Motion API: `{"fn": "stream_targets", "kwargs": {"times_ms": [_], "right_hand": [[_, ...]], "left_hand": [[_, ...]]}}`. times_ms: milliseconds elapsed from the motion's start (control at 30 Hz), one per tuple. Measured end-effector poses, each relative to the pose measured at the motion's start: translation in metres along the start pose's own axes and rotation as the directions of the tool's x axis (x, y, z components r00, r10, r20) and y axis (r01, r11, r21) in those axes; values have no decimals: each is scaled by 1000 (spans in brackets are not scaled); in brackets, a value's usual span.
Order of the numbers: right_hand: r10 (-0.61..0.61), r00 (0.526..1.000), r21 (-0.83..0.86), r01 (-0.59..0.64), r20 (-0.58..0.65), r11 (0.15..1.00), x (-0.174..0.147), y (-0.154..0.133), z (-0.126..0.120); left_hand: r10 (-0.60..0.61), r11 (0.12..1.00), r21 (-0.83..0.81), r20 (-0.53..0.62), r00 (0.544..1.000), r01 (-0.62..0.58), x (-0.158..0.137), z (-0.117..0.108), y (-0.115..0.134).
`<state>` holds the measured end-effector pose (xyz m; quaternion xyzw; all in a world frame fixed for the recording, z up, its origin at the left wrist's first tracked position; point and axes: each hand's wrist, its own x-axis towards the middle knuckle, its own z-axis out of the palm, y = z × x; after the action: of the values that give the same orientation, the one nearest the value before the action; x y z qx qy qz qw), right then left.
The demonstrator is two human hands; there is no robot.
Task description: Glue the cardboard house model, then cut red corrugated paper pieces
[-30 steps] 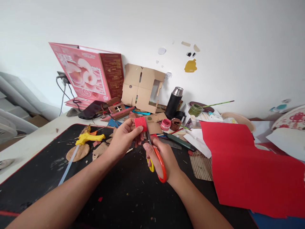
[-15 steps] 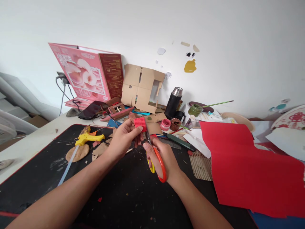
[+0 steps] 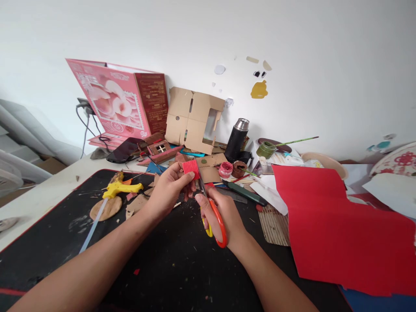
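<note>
Pinched in my left hand (image 3: 169,186) is a small piece of red corrugated cardboard (image 3: 190,168), its ridges facing me. My right hand (image 3: 225,216) grips scissors (image 3: 220,229) with orange and yellow handles, the thumb through one loop. The scissor blades point up and away, along the right edge of the red piece. Whether they bite into it I cannot tell. Both hands are held over the black mat (image 3: 169,268), and part of my left fingers is hidden behind the piece.
A yellow glue gun (image 3: 121,188) rests on a round wooden disc at left. Red sheet (image 3: 325,225) covers the right side. Behind my hands stand a black thermos (image 3: 236,141), paint jars (image 3: 225,169), cut cardboard (image 3: 182,115) and a green utility knife (image 3: 245,193).
Both hands stay nearly in place. The scissors' yellow handle has shifted very slightly toward the orange one, and the red piece has barely moved.
</note>
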<state>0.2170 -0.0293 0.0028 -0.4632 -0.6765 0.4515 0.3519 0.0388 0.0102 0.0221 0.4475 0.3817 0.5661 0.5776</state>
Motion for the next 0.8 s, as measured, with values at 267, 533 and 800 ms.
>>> {"fn": "stream_targets", "kwargs": {"times_ms": [267, 533, 800], "right_hand": [[-1, 1000, 8, 1, 0, 1000, 1, 1, 0], [-2, 1000, -20, 2, 0, 1000, 1, -2, 0], [9, 1000, -59, -10, -9, 998, 1, -2, 0]], "left_hand": [[-8, 1000, -11, 6, 1000, 8, 0, 0, -2], [-9, 1000, -11, 6, 1000, 9, 1, -1, -3], [-4, 1000, -6, 5, 1000, 4, 2, -1, -4]]}}
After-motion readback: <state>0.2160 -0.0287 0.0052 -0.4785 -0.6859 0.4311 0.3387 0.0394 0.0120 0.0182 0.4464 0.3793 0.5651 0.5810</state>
